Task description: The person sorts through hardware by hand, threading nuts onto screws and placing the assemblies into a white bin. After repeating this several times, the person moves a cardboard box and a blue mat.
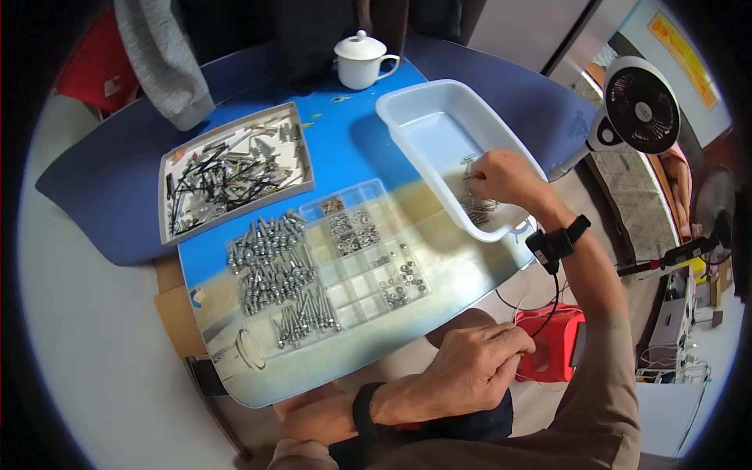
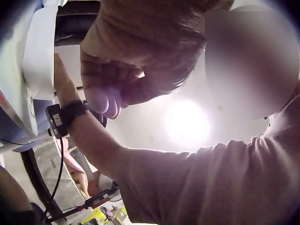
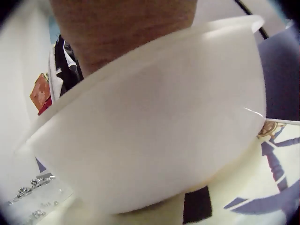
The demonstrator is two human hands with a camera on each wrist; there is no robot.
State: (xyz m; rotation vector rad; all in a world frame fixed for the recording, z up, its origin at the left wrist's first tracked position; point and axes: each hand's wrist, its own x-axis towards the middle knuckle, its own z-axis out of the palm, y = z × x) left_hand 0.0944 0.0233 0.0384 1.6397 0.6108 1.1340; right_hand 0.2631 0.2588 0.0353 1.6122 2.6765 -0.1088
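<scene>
My right hand (image 1: 507,180) reaches into a white plastic basin (image 1: 439,129), fingers bent down among loose screws (image 1: 479,210). A few more screws show beside its fingertips; I cannot tell whether it pinches one. In the right wrist view the basin's wall (image 3: 154,126) hides the fingers, leaving only part of the forearm or hand above the rim. My left hand (image 1: 470,368) hangs in front of my body, off the table's near edge. Its fingers are loosely curled and hold nothing, as the left wrist view of the hand (image 2: 140,42) also shows.
A divided clear organizer (image 1: 364,270) holds nuts and washers, with bolts (image 1: 274,262) heaped in its left part. Behind it lies a shallow box (image 1: 305,184) of mixed hardware. A lidded white cup (image 1: 360,66) stands at the back; a small fan (image 1: 638,110) is at right.
</scene>
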